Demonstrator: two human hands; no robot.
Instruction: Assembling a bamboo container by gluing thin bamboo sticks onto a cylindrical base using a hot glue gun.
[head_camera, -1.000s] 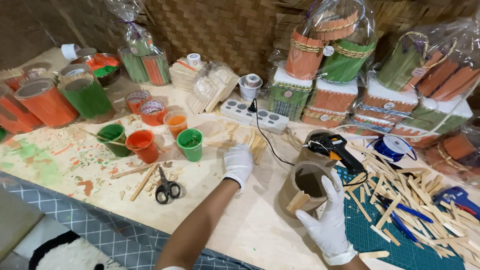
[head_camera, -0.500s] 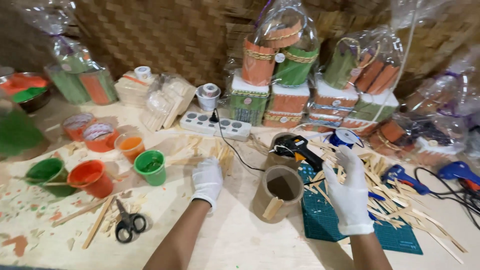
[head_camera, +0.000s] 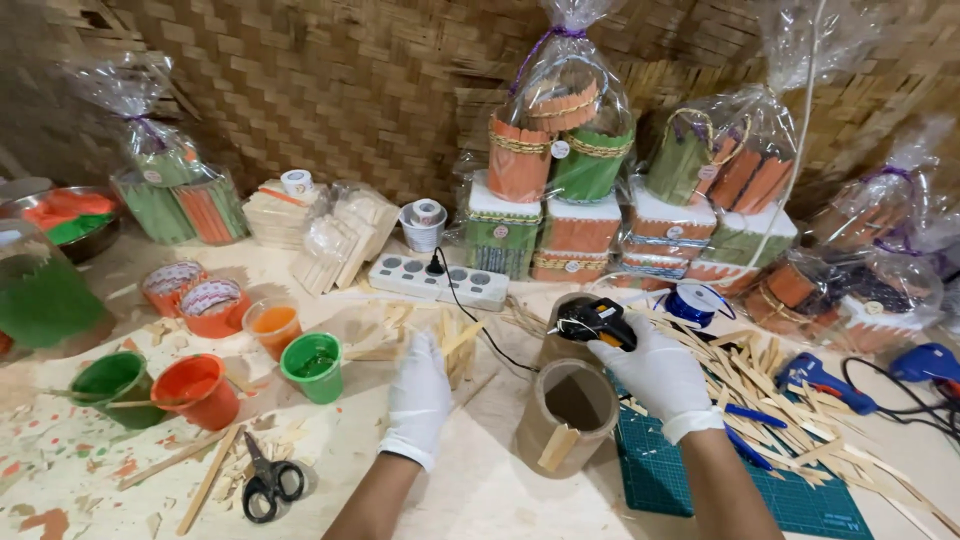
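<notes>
Both my hands wear white gloves. My right hand (head_camera: 655, 375) grips a black glue gun (head_camera: 598, 322) just above a brown cardboard tube (head_camera: 566, 415) that stands on the table, with one wooden stick stuck to its side (head_camera: 557, 447). My left hand (head_camera: 418, 397) rests flat on a small pile of wooden sticks (head_camera: 455, 340), left of the tube.
Paint cups in green (head_camera: 313, 366), orange (head_camera: 199, 389) and dark green (head_camera: 112, 384) stand at left, scissors (head_camera: 266, 480) in front. A white power strip (head_camera: 438, 281) lies behind. Loose sticks cover a green cutting mat (head_camera: 700, 480). Wrapped stick boxes line the woven wall. Blue glue guns (head_camera: 925, 363) lie at right.
My right hand has moved up from beside the tube and taken hold of the black glue gun. My left hand stays on the sticks. The view has shifted closer.
</notes>
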